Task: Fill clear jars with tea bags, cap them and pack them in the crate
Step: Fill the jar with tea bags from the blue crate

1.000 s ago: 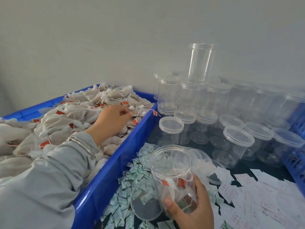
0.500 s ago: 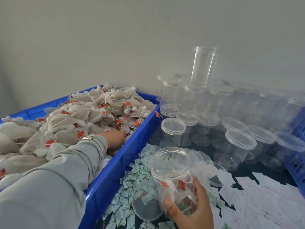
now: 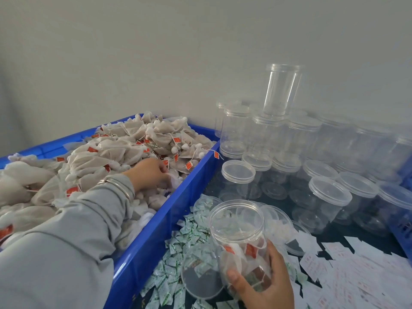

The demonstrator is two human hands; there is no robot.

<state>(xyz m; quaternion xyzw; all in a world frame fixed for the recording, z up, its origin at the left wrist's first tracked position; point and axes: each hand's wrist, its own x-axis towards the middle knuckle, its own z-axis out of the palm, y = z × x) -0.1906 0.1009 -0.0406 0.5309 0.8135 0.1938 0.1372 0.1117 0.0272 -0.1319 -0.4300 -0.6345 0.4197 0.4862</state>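
My right hand [image 3: 263,284] grips an open clear jar [image 3: 239,237] near the table's front, with a few tea bags at its bottom. My left hand [image 3: 151,172] reaches into the blue bin [image 3: 156,237] on the left, fingers pinched on a tea bag [image 3: 172,178] near the bin's right wall. A heap of tea bags with red tags [image 3: 116,152] fills the bin. A loose clear lid [image 3: 200,279] lies on the table just left of the held jar.
Capped empty clear jars [image 3: 330,197] stand in rows at the back right, one uncapped jar [image 3: 281,90] stacked on top. Small green-printed sachets [image 3: 178,264] and white paper labels [image 3: 356,270] litter the dark table. A blue crate edge [image 3: 403,230] shows at far right.
My left hand moved from the top of the heap down toward the bin's right wall and now pinches a tea bag. The right hand and jar have barely moved.
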